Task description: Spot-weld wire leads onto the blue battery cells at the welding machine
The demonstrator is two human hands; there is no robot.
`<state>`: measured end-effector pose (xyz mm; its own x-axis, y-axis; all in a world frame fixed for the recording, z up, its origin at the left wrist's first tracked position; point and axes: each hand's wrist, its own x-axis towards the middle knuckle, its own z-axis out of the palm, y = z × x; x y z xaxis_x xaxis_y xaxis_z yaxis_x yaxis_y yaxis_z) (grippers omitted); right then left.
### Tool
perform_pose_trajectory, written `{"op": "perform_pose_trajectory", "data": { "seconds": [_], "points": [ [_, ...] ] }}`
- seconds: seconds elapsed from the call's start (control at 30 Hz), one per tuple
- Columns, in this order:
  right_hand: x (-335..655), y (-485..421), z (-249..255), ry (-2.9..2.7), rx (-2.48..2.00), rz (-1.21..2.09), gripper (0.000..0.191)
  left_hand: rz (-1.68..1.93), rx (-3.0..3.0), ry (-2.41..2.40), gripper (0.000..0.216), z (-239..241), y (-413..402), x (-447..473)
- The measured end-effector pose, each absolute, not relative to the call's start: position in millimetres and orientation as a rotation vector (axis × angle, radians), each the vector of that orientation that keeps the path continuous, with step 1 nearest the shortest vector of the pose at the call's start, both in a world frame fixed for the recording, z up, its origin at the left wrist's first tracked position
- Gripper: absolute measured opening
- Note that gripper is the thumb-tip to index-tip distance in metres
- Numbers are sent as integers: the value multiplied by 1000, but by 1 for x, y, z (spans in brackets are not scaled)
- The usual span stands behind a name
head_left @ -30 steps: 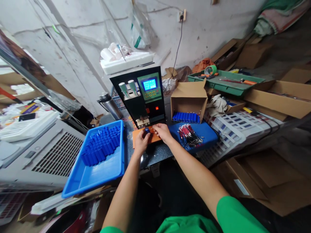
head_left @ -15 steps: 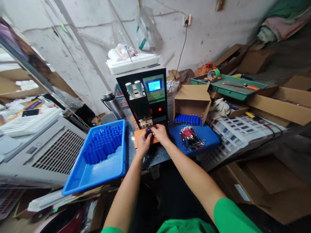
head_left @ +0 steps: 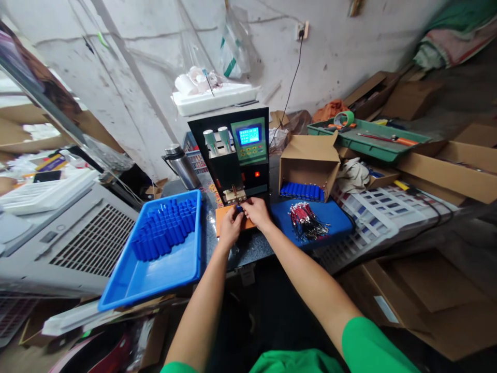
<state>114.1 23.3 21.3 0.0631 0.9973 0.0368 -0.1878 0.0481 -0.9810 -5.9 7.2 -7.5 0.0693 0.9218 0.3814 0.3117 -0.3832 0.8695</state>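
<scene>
Nearest are the person's two bare forearms, coming out of two bright green sleeves (head_left: 373,339). The left hand (head_left: 230,226) holds one small dark-blue piece (head_left: 239,209), mostly hidden by fingers, between thumb and fingers above one flat orange block (head_left: 222,218). The right hand (head_left: 256,212) is pinched narrow at the piece's right side; whether it grips it or something else cannot be told. To the left, one blue plastic tray (head_left: 155,282) bears many packed blue cylinders (head_left: 165,228), too crowded to count. To the right, one bundle of red and black wires (head_left: 306,220), uncountable, lies on one blue padded mat (head_left: 338,220). Just beyond the hands stands one black machine (head_left: 228,173) with one lit screen (head_left: 249,135) and two pale capped cylinders (head_left: 216,141). Farther back are one open cardboard box (head_left: 308,150) with a row of roughly eight blue cylinders, and one steel flask (head_left: 183,169).
</scene>
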Motion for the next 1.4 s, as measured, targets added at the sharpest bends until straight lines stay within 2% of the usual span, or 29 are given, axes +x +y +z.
{"op": "perform_pose_trajectory", "data": {
  "seconds": [0.93, 1.4],
  "points": [
    [116, 22, 26, -996, -1050, 1304, 18, 1323, 1706, 1233, 36, -9, 6, -4],
    [124, 15, 13, -1157, -1150, 1163, 20, 1334, 1701, 1177, 28, -2, 0, -1]
  ]
}}
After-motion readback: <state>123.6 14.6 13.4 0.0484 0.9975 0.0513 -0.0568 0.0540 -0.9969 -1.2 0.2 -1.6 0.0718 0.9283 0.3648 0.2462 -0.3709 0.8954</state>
